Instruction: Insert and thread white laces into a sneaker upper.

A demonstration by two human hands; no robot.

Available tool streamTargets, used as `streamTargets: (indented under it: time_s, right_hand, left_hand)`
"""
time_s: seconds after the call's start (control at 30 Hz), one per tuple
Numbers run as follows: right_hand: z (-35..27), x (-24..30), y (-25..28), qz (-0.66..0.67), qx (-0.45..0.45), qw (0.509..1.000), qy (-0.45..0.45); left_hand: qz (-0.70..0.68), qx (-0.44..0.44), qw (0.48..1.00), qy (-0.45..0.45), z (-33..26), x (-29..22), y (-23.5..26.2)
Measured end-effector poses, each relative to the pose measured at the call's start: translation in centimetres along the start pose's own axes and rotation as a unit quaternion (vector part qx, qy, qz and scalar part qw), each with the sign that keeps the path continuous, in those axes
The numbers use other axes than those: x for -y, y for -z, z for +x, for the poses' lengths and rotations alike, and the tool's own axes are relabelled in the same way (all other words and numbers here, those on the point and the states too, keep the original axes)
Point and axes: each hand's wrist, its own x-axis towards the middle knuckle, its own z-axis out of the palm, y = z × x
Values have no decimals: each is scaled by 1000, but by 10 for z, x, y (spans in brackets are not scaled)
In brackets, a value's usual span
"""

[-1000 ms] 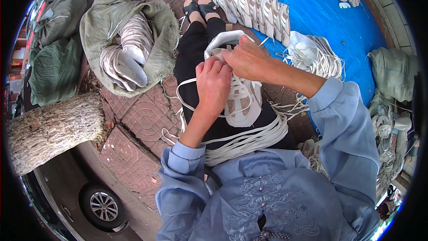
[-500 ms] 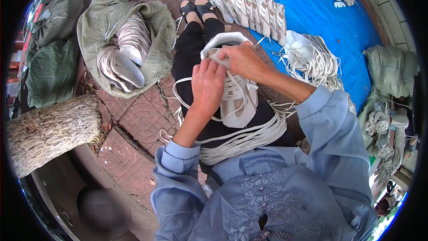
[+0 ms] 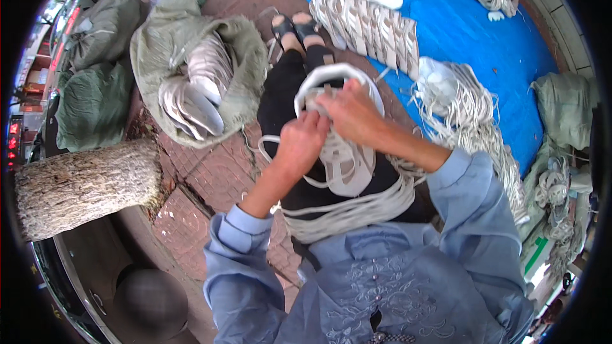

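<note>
Hands work a white sandal on a lap
The left hand (image 3: 301,143) and right hand (image 3: 352,114) both grip the strappy white sandal (image 3: 344,159), pale cords (image 3: 357,207) looped just below them.

White sandal (image 3: 347,165), blue tarp (image 3: 503,44)

Both hands, the left hand (image 3: 299,143) and right hand (image 3: 354,114), gripped a white sandal (image 3: 344,165) over the lap, with white straps (image 3: 357,207) piled below.
</note>
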Motion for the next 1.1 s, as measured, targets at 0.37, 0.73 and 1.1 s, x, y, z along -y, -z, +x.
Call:
streamTargets:
  time_s: [0.37,0.73,1.1]
  right_hand:
    - [-9,-1,-3,10,-3,997,73]
    - [-9,-21,3,0,-27,995,101]
    - [-3,-34,12,-11,-19,998,54]
  left_hand:
    - [-71,79,988,108,-1,-2,-11]
    - [141,94,984,-54,1,-10,-14]
    - [135,51,986,-89,12,-8,-6]
